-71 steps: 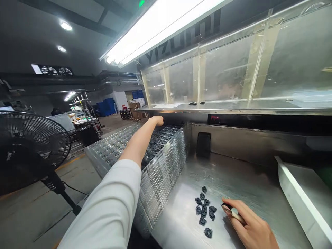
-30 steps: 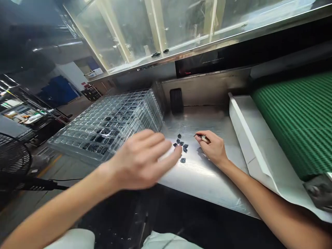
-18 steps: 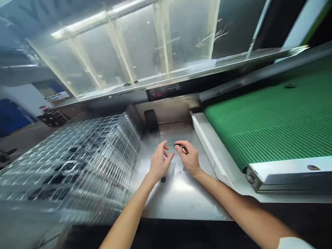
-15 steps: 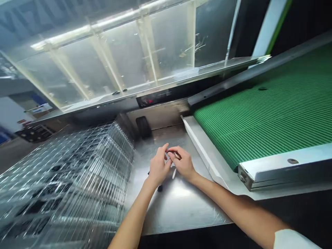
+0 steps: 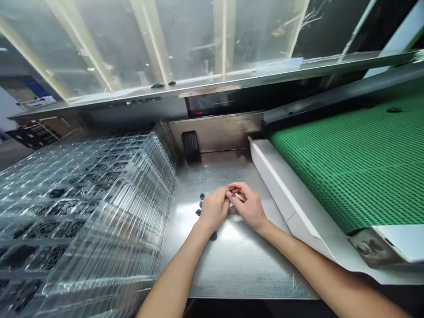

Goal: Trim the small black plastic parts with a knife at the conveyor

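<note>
The right hand (image 5: 251,207) pinches a small pale stick (image 5: 240,197), fingers closed, its long axis slanting far-left toward the left hand (image 5: 214,210), whose grip is hidden.

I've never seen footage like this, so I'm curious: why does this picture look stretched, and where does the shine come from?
In the head view, the wide lens stretches the clear plastic trays toward the left edge; the steel tabletop shows bright glare near the left hand; the trays break the light into streaky highlights.
</note>
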`<action>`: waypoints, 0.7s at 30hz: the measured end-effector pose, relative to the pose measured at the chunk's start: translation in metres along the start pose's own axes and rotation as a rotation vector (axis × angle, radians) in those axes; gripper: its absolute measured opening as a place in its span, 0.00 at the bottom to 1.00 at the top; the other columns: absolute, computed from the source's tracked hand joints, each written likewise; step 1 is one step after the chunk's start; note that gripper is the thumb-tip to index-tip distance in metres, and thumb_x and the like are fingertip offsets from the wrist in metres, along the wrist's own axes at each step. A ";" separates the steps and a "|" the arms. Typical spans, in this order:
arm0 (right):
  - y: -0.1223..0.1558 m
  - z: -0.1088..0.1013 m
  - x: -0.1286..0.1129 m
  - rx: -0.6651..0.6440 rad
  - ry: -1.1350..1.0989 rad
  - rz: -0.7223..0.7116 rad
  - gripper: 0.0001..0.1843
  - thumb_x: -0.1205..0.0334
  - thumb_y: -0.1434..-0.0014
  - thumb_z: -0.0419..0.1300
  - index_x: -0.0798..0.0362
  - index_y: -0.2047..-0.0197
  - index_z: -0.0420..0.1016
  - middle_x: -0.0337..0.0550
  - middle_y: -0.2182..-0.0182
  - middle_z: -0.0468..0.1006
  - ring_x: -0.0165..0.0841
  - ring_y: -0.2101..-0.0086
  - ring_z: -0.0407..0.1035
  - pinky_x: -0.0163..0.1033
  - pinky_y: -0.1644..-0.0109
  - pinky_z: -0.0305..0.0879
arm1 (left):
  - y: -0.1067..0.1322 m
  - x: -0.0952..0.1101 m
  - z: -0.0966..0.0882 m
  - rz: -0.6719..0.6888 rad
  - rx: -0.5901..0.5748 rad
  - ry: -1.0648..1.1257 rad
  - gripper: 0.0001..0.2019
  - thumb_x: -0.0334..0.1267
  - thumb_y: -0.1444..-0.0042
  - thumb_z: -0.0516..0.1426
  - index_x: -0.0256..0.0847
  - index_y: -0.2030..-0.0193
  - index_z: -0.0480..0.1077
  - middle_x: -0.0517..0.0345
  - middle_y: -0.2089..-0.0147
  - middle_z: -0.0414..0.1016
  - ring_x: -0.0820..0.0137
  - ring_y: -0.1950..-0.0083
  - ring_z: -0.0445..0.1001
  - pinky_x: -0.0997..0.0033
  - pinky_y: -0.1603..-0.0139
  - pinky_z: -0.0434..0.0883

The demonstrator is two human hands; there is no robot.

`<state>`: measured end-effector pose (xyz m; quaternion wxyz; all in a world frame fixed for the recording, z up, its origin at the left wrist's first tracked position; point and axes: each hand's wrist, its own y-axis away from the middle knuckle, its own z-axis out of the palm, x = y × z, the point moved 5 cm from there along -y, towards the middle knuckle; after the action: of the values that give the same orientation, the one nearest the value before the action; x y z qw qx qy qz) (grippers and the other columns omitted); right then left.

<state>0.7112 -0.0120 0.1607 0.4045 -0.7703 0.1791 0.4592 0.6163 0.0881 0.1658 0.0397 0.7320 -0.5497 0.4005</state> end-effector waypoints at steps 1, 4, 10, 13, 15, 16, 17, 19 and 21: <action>0.000 0.000 0.001 -0.013 0.006 0.000 0.14 0.50 0.36 0.63 0.49 0.52 0.77 0.40 0.65 0.80 0.33 0.68 0.74 0.37 0.64 0.70 | 0.000 -0.003 0.000 -0.051 0.012 0.088 0.10 0.37 0.32 0.50 0.46 0.52 0.72 0.53 0.56 0.81 0.63 0.56 0.79 0.64 0.55 0.72; 0.000 -0.002 0.004 -0.015 0.023 -0.011 0.16 0.47 0.33 0.61 0.50 0.52 0.77 0.42 0.65 0.80 0.34 0.67 0.75 0.37 0.64 0.69 | -0.003 -0.015 0.001 -0.243 0.065 0.479 0.10 0.46 0.33 0.53 0.44 0.58 0.71 0.58 0.68 0.77 0.70 0.73 0.74 0.70 0.69 0.69; -0.001 -0.006 0.001 -0.009 0.062 -0.039 0.16 0.46 0.32 0.60 0.50 0.52 0.78 0.43 0.64 0.81 0.35 0.65 0.76 0.38 0.62 0.69 | -0.005 -0.025 0.003 -0.453 0.118 1.079 0.23 0.59 0.45 0.62 0.41 0.60 0.67 0.63 0.75 0.71 0.78 0.83 0.63 0.77 0.83 0.53; 0.000 -0.005 -0.003 -0.014 0.065 -0.067 0.15 0.48 0.32 0.61 0.50 0.53 0.78 0.43 0.62 0.81 0.35 0.63 0.76 0.38 0.60 0.70 | -0.004 -0.021 0.007 -0.472 0.047 1.158 0.24 0.59 0.47 0.64 0.40 0.59 0.67 0.65 0.76 0.69 0.79 0.83 0.62 0.78 0.82 0.52; 0.000 -0.005 -0.005 -0.020 0.054 -0.079 0.14 0.49 0.32 0.61 0.50 0.53 0.78 0.43 0.62 0.81 0.35 0.63 0.76 0.38 0.59 0.71 | -0.003 -0.017 0.011 -0.471 -0.001 1.192 0.24 0.59 0.48 0.65 0.40 0.59 0.66 0.64 0.76 0.69 0.78 0.82 0.63 0.78 0.82 0.53; 0.000 -0.004 -0.006 -0.024 0.051 -0.081 0.13 0.50 0.32 0.62 0.50 0.53 0.78 0.43 0.62 0.81 0.35 0.63 0.76 0.38 0.58 0.71 | -0.003 -0.015 0.013 -0.468 -0.016 1.205 0.24 0.58 0.48 0.65 0.40 0.59 0.66 0.64 0.76 0.69 0.78 0.82 0.63 0.78 0.82 0.53; 0.000 -0.004 -0.006 -0.029 0.050 -0.080 0.13 0.50 0.33 0.62 0.50 0.53 0.78 0.43 0.62 0.82 0.36 0.63 0.76 0.38 0.58 0.71 | -0.003 -0.013 0.014 -0.465 -0.026 1.215 0.24 0.58 0.48 0.65 0.40 0.59 0.66 0.64 0.76 0.70 0.77 0.82 0.64 0.78 0.82 0.54; 0.000 -0.004 -0.006 -0.034 0.054 -0.074 0.13 0.51 0.33 0.62 0.50 0.54 0.79 0.43 0.62 0.81 0.36 0.62 0.76 0.39 0.58 0.72 | -0.003 -0.012 0.017 -0.463 -0.034 1.231 0.24 0.57 0.48 0.65 0.40 0.59 0.66 0.64 0.76 0.70 0.77 0.82 0.65 0.78 0.82 0.56; 0.000 -0.003 -0.006 -0.033 0.053 -0.067 0.12 0.52 0.34 0.62 0.50 0.53 0.79 0.43 0.62 0.82 0.37 0.62 0.76 0.40 0.58 0.72 | -0.002 -0.012 0.018 -0.468 -0.035 1.248 0.23 0.57 0.46 0.65 0.39 0.58 0.66 0.63 0.76 0.70 0.76 0.81 0.65 0.78 0.81 0.57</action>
<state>0.7096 -0.0155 0.1670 0.4020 -0.7944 0.1560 0.4277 0.6268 0.0897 0.1469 0.4481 0.4623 -0.2564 0.7209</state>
